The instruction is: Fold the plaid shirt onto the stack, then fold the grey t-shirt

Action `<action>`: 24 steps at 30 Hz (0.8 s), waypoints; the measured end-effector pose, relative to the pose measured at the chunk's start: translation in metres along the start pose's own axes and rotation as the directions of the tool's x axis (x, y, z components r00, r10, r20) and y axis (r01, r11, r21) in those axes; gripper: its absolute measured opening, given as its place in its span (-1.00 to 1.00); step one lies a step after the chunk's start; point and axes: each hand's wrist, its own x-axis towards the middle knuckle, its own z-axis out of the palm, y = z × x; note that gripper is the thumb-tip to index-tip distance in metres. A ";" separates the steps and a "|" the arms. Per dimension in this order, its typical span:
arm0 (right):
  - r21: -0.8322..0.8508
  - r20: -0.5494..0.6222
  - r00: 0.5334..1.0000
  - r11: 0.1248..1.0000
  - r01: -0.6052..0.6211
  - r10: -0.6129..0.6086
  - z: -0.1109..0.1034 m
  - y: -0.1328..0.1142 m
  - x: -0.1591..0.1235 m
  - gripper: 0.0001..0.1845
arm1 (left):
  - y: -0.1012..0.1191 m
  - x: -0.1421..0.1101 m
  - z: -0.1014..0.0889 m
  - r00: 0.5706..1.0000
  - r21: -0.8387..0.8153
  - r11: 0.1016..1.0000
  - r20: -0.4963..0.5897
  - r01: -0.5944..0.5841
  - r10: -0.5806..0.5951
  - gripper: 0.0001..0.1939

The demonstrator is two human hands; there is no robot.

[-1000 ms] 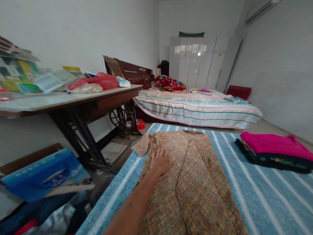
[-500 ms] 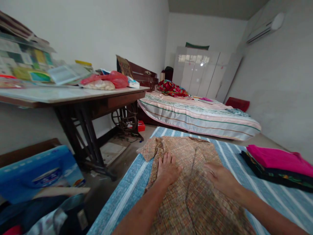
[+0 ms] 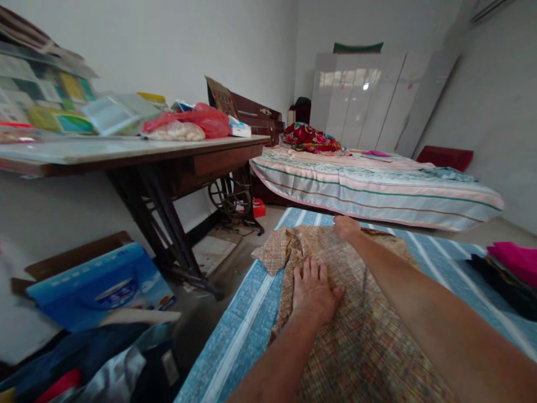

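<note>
A brown plaid shirt point(image 3: 348, 313) lies spread on a blue-and-white striped bed cover point(image 3: 235, 330), one short sleeve sticking out at the left. My left hand point(image 3: 314, 288) rests open and flat on the shirt's left side, fingers spread. At the shirt's far edge, my right hand point(image 3: 347, 228) is closed with its fingers curled, seemingly on the cloth there; its fingertips are partly hidden. My right forearm crosses over the shirt and covers part of its right side.
A folded clothes stack point(image 3: 509, 274), pink on top, sits on the right. Left stands a sewing machine table point(image 3: 168, 152) loaded with bags and boxes. Below it are a blue carton point(image 3: 104, 288) and a clothes heap point(image 3: 92, 364). Another bed point(image 3: 377, 196) is beyond.
My right hand has moved away from me, from the shirt's middle right to its far edge. My left hand stays flat on the shirt. The view has turned slightly left and down.
</note>
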 end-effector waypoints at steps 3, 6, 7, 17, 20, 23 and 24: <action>-0.013 0.025 0.999 1.000 -0.025 0.025 0.004 0.001 0.009 -0.69 | 0.000 0.000 0.000 1.000 -0.002 1.000 -0.010 -0.001 0.001 -0.26; -0.005 0.023 0.999 1.000 -0.027 0.027 0.009 0.000 0.011 -0.67 | 0.001 -0.001 -0.001 1.000 -0.006 1.000 -0.010 0.000 0.000 -0.26; 0.000 0.018 1.000 1.000 -0.026 0.026 0.010 0.000 0.011 -0.67 | 0.001 -0.001 -0.001 1.000 -0.008 1.000 -0.006 0.001 -0.001 -0.26; 0.081 -0.068 0.997 0.996 -0.043 0.049 0.030 0.001 0.009 -0.70 | 0.001 0.000 -0.001 1.000 -0.020 1.000 0.023 0.013 -0.012 -0.25; 0.121 -0.091 0.995 0.992 -0.021 0.032 0.032 0.005 0.010 -0.66 | 0.001 0.000 -0.001 0.999 -0.022 1.000 0.031 0.012 -0.011 -0.24; 0.144 -0.104 0.994 0.989 0.037 -0.022 0.033 0.004 0.008 -0.65 | 0.000 0.001 0.002 1.000 -0.022 1.000 0.031 0.008 -0.008 -0.23; 0.146 -0.107 0.993 0.987 0.061 -0.046 0.033 0.002 0.007 -0.65 | 0.000 0.001 0.002 1.000 -0.022 1.000 0.030 0.008 -0.008 -0.22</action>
